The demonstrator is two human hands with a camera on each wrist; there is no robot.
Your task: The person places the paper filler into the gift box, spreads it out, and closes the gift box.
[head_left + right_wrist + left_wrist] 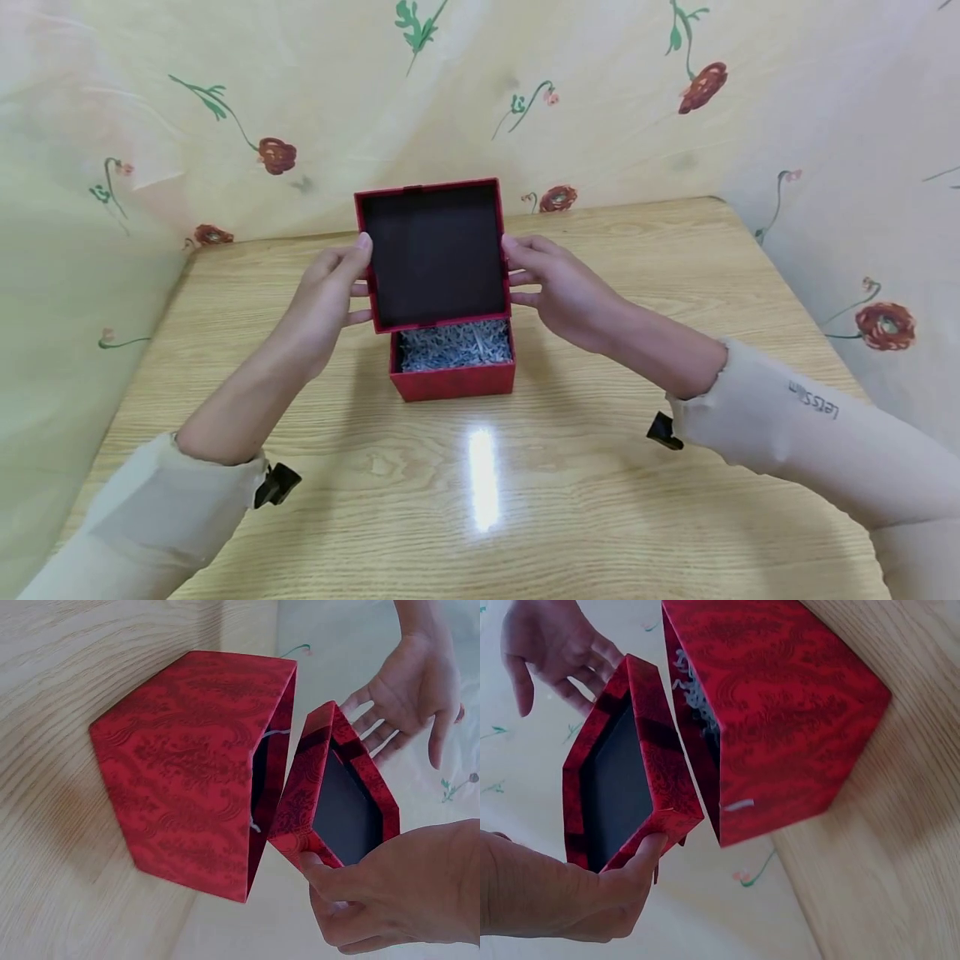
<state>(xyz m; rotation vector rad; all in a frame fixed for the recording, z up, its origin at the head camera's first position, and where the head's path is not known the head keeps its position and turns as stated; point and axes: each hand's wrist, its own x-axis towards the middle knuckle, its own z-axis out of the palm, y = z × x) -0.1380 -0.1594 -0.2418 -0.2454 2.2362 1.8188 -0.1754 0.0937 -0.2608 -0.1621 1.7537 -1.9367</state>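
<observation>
A red box lid (438, 254) with a black inside is tilted up above the open box, its inner face toward me. My left hand (326, 292) holds the lid's left edge, thumb at the front rim and fingers at the side and behind. At the opposite edge my right hand (562, 283) holds it the same way. Below stands the red patterned box (457, 385), filled with pale shredded paper (457, 345). The lid partly hides the box's back. Both wrist views show the patterned lid (667, 757) beside the box mouth (187, 772).
Under the box is a light wooden table (360, 533) with a bright light reflection. Behind and at both sides hangs a pale cloth (337, 67) printed with flowers. A black clip (277, 485) sits at the left sleeve cuff, another black clip (664, 431) at the right.
</observation>
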